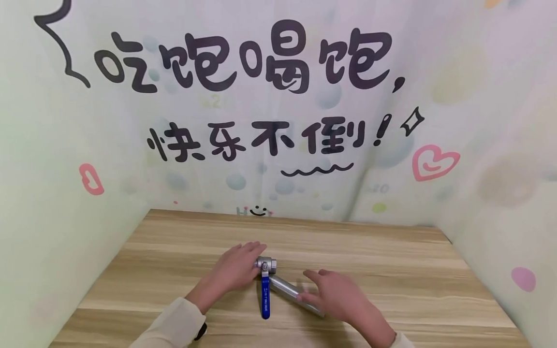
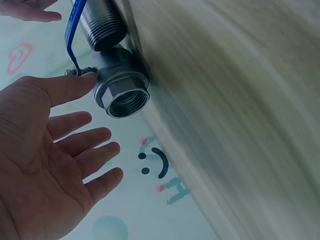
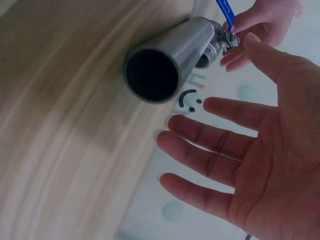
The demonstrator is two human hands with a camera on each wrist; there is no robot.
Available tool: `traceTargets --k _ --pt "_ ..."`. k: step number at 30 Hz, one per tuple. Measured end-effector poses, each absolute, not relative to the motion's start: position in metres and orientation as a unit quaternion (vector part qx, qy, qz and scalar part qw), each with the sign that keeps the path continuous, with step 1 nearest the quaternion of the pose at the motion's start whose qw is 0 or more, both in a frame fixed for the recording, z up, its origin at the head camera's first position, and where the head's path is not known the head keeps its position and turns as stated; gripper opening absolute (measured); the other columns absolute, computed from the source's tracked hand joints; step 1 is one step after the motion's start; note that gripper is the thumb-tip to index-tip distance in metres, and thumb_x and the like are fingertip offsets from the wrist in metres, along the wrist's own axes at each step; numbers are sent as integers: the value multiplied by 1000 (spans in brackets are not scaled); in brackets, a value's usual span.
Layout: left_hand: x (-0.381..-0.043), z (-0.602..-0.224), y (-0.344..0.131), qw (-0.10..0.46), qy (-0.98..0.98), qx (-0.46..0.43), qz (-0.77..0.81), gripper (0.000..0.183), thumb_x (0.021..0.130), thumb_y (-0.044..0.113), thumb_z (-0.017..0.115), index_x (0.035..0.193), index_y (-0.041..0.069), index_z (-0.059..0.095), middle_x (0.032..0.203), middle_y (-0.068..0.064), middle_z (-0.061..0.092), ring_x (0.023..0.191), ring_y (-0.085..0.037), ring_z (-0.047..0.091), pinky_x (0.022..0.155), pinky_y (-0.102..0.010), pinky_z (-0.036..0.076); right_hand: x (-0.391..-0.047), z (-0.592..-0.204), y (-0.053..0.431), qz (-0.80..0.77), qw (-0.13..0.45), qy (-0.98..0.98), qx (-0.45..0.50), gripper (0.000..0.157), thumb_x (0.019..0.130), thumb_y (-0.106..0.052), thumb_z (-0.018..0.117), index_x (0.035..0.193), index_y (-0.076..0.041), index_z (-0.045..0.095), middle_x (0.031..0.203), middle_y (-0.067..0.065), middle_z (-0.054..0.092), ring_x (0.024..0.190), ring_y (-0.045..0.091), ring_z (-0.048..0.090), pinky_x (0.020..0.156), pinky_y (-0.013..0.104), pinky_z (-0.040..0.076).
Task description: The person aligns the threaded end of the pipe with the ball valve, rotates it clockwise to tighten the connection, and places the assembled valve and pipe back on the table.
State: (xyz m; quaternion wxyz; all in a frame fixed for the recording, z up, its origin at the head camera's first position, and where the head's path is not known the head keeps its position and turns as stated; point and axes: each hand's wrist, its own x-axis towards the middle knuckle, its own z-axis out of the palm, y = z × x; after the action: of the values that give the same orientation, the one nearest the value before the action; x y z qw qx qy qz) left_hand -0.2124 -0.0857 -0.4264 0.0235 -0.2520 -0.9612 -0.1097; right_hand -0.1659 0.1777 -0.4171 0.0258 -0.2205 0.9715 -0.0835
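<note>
A silver ball valve point(image 1: 269, 265) with a blue lever point(image 1: 266, 299) lies on the table, its lever pointing toward me. Beside it a threaded metal pipe point(image 1: 285, 289) slants away to the lower right, its threaded end point(image 2: 106, 31) right at the valve. My left hand point(image 1: 237, 270) is at the valve's left side, fingers extended and thumb tip right at the valve body point(image 2: 122, 80) in the left wrist view. Over the pipe's near half hovers my right hand point(image 1: 341, 296), fingers spread and loosely bent. The right wrist view shows the pipe's plain open end point(image 3: 152, 75) apart from those fingers.
The wooden tabletop point(image 1: 196, 241) runs back to a pale printed curtain point(image 1: 261, 106) with dark lettering. More of this printed cloth point(image 1: 52, 217) encloses the left and right sides. A dark band point(image 1: 201, 331) shows at the left cuff.
</note>
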Motion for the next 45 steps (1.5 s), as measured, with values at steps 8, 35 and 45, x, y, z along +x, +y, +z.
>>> traceTargets --k 8,35,45 --pt "-216 -430 -82 21 -963 -250 -102 49 92 21 65 137 8 53 140 -13 53 131 -30 48 110 -50 36 -164 -422 171 -74 19 966 -246 61 85 -62 61 126 -16 63 106 7 70 87 20 65 65 40 52" --pt "-226 -445 -79 -20 -944 -272 -185 43 87 5 67 129 4 60 121 -12 65 113 -28 61 96 -43 50 -164 -440 162 -59 -33 953 -296 23 79 -29 78 93 -16 66 66 -13 42 57 4 37 49 23 31" --pt "-229 -451 -82 -24 -926 -281 -250 38 87 -3 62 125 1 62 117 -12 67 111 -28 62 96 -45 49 -165 -440 162 -62 -31 952 -297 19 79 -28 78 90 -17 66 64 -14 45 57 4 39 49 24 32"
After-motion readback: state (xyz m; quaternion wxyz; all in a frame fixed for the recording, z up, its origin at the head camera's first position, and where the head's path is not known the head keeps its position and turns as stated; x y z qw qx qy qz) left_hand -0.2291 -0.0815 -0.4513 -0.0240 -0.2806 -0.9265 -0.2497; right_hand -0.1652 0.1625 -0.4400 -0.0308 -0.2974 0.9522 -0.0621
